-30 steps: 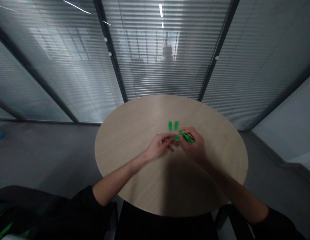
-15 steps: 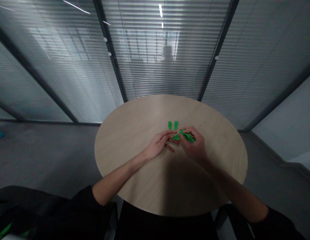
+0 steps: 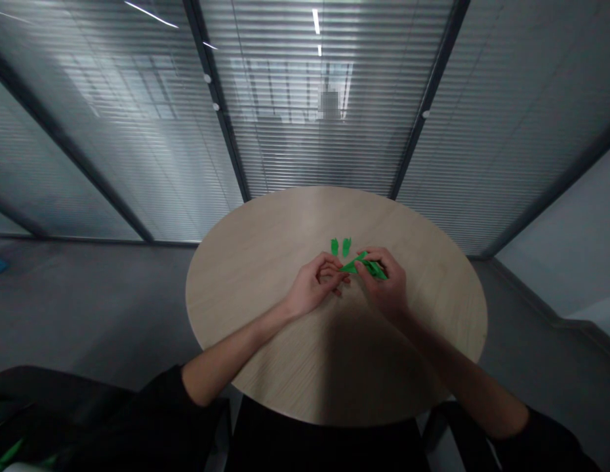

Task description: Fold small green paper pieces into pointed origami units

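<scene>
Slatted blinds behind a glass partition (image 3: 305, 151) fill the far side of the room, and a pixelated figure (image 3: 329, 103) stands beyond them. Nearer, a round pale-wood surface (image 3: 246, 275) takes the light from above.

Two small leaf-shaped green pieces (image 3: 340, 246) lie side by side near its middle, just apart from each other and just beyond the hands, perhaps kept there out of the way of the work. A longer, narrow green piece (image 3: 366, 265), paper or something like it, is held up off the wood between the hands. The right hand (image 3: 382, 286) pinches it between thumb and fingers. The left hand (image 3: 312, 286) is curled, its fingertips (image 3: 343, 278) at the piece's near end, though whether they grip it is hard to tell. Both forearms angle inward from black sleeves (image 3: 177, 406), which keeps the piece centred before the person.
</scene>
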The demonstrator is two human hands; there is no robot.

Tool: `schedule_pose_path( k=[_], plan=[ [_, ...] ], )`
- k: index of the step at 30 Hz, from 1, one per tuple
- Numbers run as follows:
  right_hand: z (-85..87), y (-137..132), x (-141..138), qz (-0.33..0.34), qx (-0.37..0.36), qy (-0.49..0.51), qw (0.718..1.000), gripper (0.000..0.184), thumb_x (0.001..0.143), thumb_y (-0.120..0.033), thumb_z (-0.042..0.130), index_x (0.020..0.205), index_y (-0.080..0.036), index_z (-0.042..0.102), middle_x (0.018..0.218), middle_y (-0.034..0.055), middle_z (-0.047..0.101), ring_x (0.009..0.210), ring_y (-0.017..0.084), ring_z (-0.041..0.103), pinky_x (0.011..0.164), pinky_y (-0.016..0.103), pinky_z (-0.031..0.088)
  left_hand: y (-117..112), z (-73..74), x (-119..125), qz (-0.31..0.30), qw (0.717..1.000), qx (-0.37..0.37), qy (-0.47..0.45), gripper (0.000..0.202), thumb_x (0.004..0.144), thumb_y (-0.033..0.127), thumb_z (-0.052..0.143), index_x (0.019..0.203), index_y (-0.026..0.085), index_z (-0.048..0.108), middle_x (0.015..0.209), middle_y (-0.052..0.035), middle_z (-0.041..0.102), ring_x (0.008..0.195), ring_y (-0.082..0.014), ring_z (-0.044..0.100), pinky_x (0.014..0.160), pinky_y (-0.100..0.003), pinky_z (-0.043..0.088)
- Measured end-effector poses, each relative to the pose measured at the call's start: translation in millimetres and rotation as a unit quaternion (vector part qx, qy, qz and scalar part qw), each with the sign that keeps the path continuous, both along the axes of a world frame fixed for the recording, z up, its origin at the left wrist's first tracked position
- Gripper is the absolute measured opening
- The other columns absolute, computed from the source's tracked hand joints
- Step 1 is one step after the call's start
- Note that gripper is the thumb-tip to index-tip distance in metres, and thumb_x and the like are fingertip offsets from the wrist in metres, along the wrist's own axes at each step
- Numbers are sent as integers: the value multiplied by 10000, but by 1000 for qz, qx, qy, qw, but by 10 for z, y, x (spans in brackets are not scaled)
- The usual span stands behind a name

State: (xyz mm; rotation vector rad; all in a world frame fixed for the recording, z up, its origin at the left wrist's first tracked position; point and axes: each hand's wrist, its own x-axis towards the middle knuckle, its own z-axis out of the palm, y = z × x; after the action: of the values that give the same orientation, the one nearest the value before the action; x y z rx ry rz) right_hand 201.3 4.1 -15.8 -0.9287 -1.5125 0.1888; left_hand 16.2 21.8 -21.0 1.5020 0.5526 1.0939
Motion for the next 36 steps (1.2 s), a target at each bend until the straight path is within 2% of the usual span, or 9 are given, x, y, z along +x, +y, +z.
schedule_pose_path(
  k=[10, 17, 25, 30, 33, 36],
  plan=[
    [6, -24, -8, -2, 6, -1, 1000, 72, 900, -221, 695, 870, -243, 634, 994, 53, 696, 944, 215, 676, 865, 411, 541, 17, 17, -11, 65, 998, 14, 16, 244, 870, 338, 767, 920, 166, 602, 824, -58, 727, 788, -168, 738, 632, -241, 613],
    [23, -33, -17, -1, 12, 2, 1000, 69, 900, -222, 697, 867, -239, 639, 1000, 61, 701, 963, 218, 684, 876, 408, 542, 5, 35, -11, 99, 995, 13, 29, 222, 842, 297, 791, 895, 151, 632, 811, -41, 708, 661, -119, 693, 616, -224, 597],
    [37, -44, -18, 2, 16, 2, 1000, 70, 906, -220, 696, 865, -239, 642, 1005, 59, 712, 963, 219, 693, 879, 417, 550, -6, 64, -17, 108, 993, 31, 39, 204, 836, 293, 785, 891, 153, 649, 828, -29, 684, 660, -110, 674, 609, -214, 589],
    [32, -39, -17, 4, 20, -1, 1000, 49, 915, -214, 699, 896, -247, 668, 1055, 60, 730, 1002, 224, 701, 915, 433, 555, -5, 31, -38, 147, 985, 71, 50, 184, 862, 312, 775, 901, 158, 682, 877, -44, 699, 669, -113, 673, 612, -215, 576],
    [26, -33, -19, 7, 23, -3, 1000, 48, 921, -214, 701, 910, -254, 678, 1070, 62, 735, 1034, 229, 702, 932, 445, 557, -36, 40, -42, 183, 976, 109, 49, 178, 878, 326, 767, 889, 163, 696, 918, -58, 716, 721, -125, 681, 653, -226, 585],
    [24, -37, -27, 14, 7, 6, 1000, 39, 921, -222, 706, 918, -253, 682, 1098, 70, 734, 1067, 234, 702, 926, 444, 565, -72, 63, -37, 203, 972, 116, 35, 201, 870, 338, 780, 879, 165, 678, 924, -61, 725, 741, -133, 689, 670, -234, 591]
  ],
)
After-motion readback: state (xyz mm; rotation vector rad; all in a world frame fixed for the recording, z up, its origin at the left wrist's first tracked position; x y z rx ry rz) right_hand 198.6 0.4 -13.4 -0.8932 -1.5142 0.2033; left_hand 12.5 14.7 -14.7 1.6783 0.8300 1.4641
